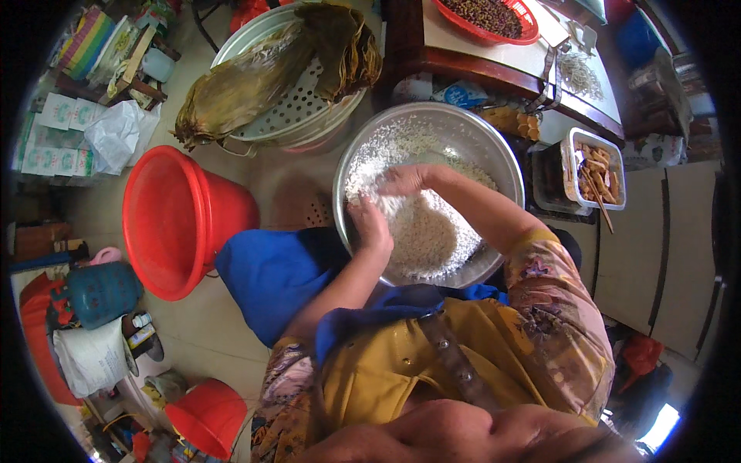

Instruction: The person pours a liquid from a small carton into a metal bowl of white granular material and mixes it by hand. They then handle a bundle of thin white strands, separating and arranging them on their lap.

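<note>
A wide metal bowl (pixel 514 191) of white rice grains (pixel 422 237) rests at my lap. Both of my hands are inside it, at the rice near the bowl's left side. My left hand (pixel 370 223) is by the left wall, fingers pointing up the picture, with grains about the fingertips. My right hand (pixel 408 179) reaches across from the right, its fingers close to the left one and partly in the rice. Whether either hand holds grains is unclear. Large brown-green leaves (pixel 249 87) lie across a perforated metal steamer pot (pixel 289 116) beyond the bowl.
Left of me lies a red plastic bucket (pixel 165 223) tipped on its side. A table (pixel 486 63) at the upper right bears a red basket (pixel 535 29) of dark beans and a bundle of string (pixel 579 75). A plastic tub (pixel 619 173) holds brown pieces and chopsticks (pixel 599 202).
</note>
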Tool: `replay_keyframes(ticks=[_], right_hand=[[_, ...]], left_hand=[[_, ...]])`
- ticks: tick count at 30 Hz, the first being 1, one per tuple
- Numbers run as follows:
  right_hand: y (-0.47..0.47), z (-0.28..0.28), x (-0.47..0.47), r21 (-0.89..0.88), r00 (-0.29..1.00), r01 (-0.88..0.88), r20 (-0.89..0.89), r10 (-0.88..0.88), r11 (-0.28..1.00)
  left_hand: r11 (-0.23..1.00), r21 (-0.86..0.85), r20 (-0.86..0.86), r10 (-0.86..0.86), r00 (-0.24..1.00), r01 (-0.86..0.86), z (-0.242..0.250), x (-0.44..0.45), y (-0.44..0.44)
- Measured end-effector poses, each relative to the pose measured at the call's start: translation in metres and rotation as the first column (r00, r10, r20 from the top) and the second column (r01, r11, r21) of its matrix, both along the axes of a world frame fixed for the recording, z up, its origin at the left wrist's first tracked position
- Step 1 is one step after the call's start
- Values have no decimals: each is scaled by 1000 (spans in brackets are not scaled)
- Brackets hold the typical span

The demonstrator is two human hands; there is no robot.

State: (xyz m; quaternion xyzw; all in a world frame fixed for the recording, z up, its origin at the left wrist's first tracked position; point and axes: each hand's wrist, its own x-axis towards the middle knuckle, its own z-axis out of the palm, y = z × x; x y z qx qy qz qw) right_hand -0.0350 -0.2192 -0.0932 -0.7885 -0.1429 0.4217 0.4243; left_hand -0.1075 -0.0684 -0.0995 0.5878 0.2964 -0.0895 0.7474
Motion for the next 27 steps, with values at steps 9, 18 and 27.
replay_keyframes(ticks=[9, 18, 27], right_hand=[[-78, 26, -145, -165, 695, -32, 706, 141, 986], [-129, -15, -51, -314, 728, 636, 548, -412, 705], [-5, -97, 48, -184, 962, -19, 266, 68, 983]], left_hand=[[367, 907, 270, -883, 384, 206, 21, -43, -10], [561, 749, 467, -824, 320, 353, 23, -32, -25], [912, 299, 607, -409, 682, 281, 58, -1, -22]])
